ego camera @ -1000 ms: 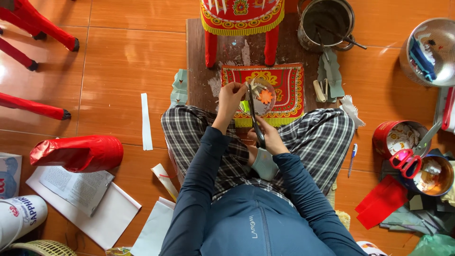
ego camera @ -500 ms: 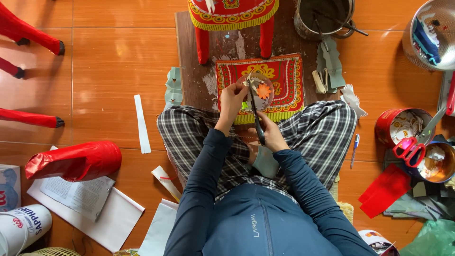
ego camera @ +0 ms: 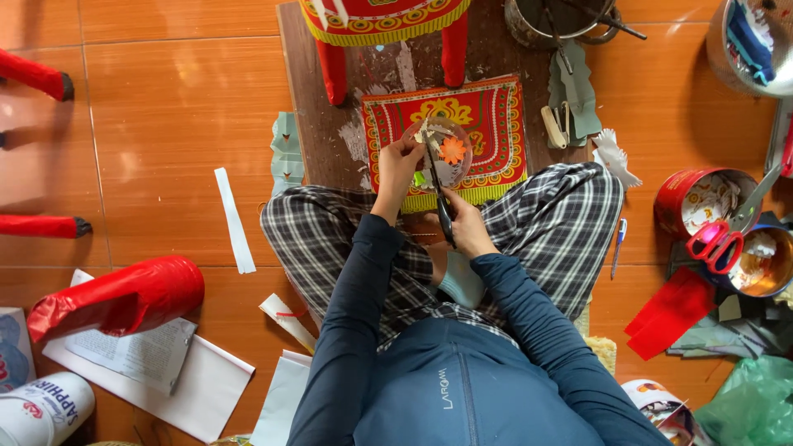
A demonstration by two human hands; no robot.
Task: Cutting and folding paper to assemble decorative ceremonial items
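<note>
Gripping: left hand (ego camera: 400,168) grasps round transparent disc (ego camera: 438,153); right hand (ego camera: 467,231) clenches black scissors (ego camera: 439,194) over patterned red panel (ego camera: 487,124).

One view only, from a camera worn on the head, looking almost straight down over the person's own chest and crossed legs to the tiled floor. It sits close: the blue torso fills the bottom middle of the frame. The left hand (ego camera: 399,165) and right hand (ego camera: 467,230) lie just above the centre. Beyond the hands, towards the top edge, runs a dark wooden board (ego camera: 330,124). Far out to the right of the right hand the frame reaches red-handled scissors (ego camera: 720,241); far left of the left hand, a red paper roll (ego camera: 124,297).
</note>
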